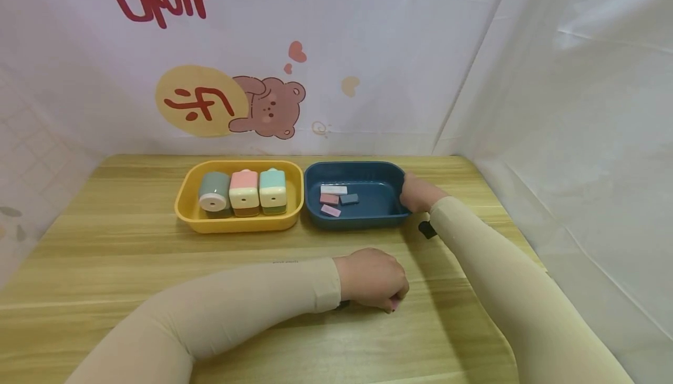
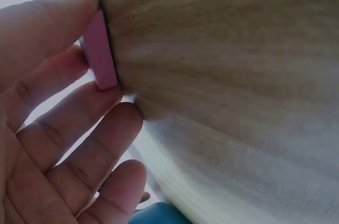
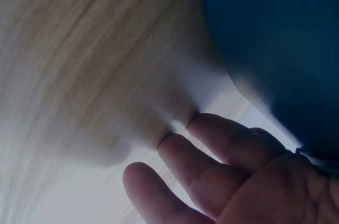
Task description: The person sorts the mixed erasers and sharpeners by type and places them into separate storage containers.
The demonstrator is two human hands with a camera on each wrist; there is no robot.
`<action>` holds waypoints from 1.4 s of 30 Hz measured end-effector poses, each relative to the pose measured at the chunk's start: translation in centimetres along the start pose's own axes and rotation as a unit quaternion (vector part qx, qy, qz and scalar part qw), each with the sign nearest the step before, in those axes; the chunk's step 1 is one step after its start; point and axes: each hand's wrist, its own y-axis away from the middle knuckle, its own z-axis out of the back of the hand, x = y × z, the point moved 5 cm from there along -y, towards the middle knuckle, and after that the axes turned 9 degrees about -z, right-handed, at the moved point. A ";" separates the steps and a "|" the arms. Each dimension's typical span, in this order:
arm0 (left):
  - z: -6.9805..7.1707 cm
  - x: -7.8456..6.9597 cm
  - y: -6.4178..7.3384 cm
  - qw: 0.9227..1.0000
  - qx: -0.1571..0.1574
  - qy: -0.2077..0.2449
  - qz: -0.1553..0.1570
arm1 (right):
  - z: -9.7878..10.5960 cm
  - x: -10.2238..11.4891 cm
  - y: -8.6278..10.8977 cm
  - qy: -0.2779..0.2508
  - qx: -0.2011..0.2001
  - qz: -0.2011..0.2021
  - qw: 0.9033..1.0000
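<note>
My left hand (image 1: 373,279) is low over the wooden table in front of the blue tray, pinching a small pink eraser (image 2: 99,52) between thumb and fingertips. The eraser's long edge is right at the tabletop. At the right end of the blue tray (image 1: 363,220), my right hand (image 1: 417,193) holds the rim; its thumb is hidden. In the right wrist view, several fingers (image 3: 198,173) reach down outside the tray wall, tips close to the wood. Inside the tray's left part lie a white eraser (image 1: 333,189), a blue-grey eraser (image 1: 349,199) and two pinkish ones.
Left of the blue tray, close against it, stands a yellow tray (image 1: 239,226). It holds a grey pencil sharpener (image 1: 214,188), a pink one (image 1: 244,188) and a teal one (image 1: 273,188). A white printed cloth (image 1: 389,68) hangs behind the table and along its sides.
</note>
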 end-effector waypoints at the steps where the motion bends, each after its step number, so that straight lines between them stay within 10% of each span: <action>1: 0.0 0.0 0.0 1.000 0.001 0.000 0.001 | 0.0 0.0 -0.1 0.001 0.000 0.002 1.000; 42: 0.0 0.1 0.4 0.999 -0.015 -0.027 -0.023 | -0.1 -0.2 -0.2 -0.008 0.005 0.001 1.000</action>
